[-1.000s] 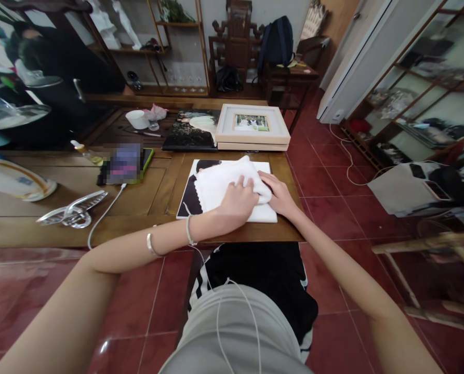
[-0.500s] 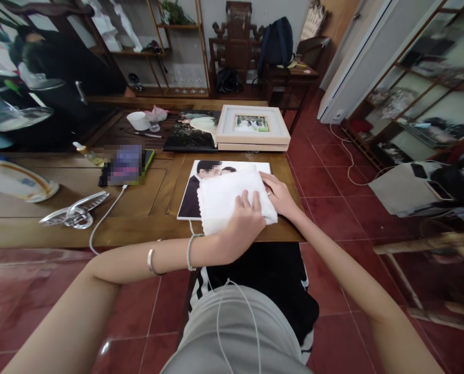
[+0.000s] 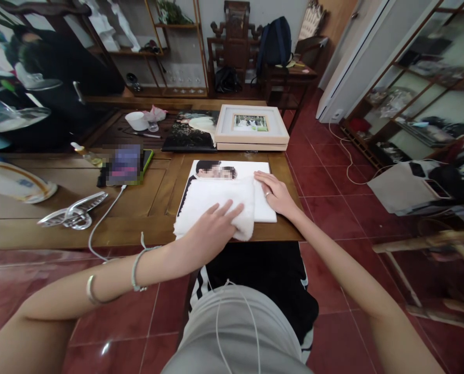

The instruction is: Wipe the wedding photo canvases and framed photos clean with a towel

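Observation:
A white cloth [image 3: 206,196] is spread over the lower left of a photo panel [image 3: 263,208] on the wooden table. Dark hair and two heads show on the panel above the cloth; its white right side is uncovered. On top of the cloth lies my left hand [image 3: 206,231], fingers stretched out and pressing it down, with the fabric rumpled near the fingertips. My right hand [image 3: 277,194], a ring on one finger, rests flat at the panel's right edge, fingers extended and touching the panel close to the cloth's upper right corner.
Behind the panel stand stacked framed pictures [image 3: 270,139] and a dark photo panel [image 3: 190,139]. Leftward lie a clear hair claw [image 3: 76,212], a phone [image 3: 148,156] with a white cable [image 3: 99,221], a small dropper bottle [image 3: 87,155] and a white cup [image 3: 137,121].
My left hand has slid the cloth to the left and slightly toward me, baring the panel's right side and more of the second head. My right hand stays almost in place.

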`<state>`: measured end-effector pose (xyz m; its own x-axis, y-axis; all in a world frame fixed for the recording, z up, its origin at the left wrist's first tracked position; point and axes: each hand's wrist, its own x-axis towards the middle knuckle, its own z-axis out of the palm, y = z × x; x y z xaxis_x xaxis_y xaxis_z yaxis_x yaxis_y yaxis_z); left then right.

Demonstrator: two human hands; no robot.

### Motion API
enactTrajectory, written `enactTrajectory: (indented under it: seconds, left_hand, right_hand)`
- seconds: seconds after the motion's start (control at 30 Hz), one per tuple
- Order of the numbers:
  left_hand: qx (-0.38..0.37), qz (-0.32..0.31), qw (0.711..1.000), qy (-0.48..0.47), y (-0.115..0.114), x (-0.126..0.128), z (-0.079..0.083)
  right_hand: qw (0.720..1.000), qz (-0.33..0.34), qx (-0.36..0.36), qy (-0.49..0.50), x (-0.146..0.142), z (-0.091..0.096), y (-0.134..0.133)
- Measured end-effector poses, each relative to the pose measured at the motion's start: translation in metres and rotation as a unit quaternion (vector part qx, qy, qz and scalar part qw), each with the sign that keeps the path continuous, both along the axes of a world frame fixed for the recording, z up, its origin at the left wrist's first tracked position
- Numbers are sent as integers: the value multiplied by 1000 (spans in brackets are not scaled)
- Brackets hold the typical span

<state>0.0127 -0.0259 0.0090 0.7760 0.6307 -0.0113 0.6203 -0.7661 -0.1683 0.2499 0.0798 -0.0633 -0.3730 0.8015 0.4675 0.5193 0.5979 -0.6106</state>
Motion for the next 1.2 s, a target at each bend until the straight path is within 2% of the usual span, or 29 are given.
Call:
enactTrajectory:
  seconds: [0.13, 0.27, 0.43, 0.53, 0.6, 0.67, 0.8, 0.87, 0.97, 1.07, 1.2]
  left_hand:
    - [6, 46, 999, 7, 28, 2, 2]
    - [-1, 79, 997, -7, 73, 14, -1]
    - [2, 62, 998, -30, 126, 29, -12]
    - [8, 45, 999, -17, 136, 35, -14]
    - [21, 49, 999, -4, 129, 38, -14]
    - [36, 64, 997, 8, 112, 40, -14]
    - [60, 84, 994, 24, 54, 42, -17]
    - [90, 66, 994, 23, 21, 42, -18]
    - [98, -2, 995, 25, -17, 39, -17]
    - [79, -41, 996, 17, -30, 33, -13]
    - [52, -35, 998, 7, -13, 27, -8]
  right_hand:
    - [1000, -14, 0, -8, -1, 1, 0]
    - [1000, -3, 2, -3, 0, -1, 0]
    - [1000, -2, 10, -7, 1, -1, 1]
    - [1000, 0, 12, -8, 1, 0, 0]
    - [1000, -1, 15, -11, 0, -1, 1]
    - [1000, -4, 15, -17, 1, -2, 1]
    - [1000, -12, 3, -17, 0, -2, 1]
    - [1000, -12, -2, -12, -1, -1, 0]
    - [1000, -8, 0, -7, -1, 0, -1]
    - [1000, -4, 3, -5, -1, 0, -1]
    - [1000, -2, 3, -7, 0, 0, 0]
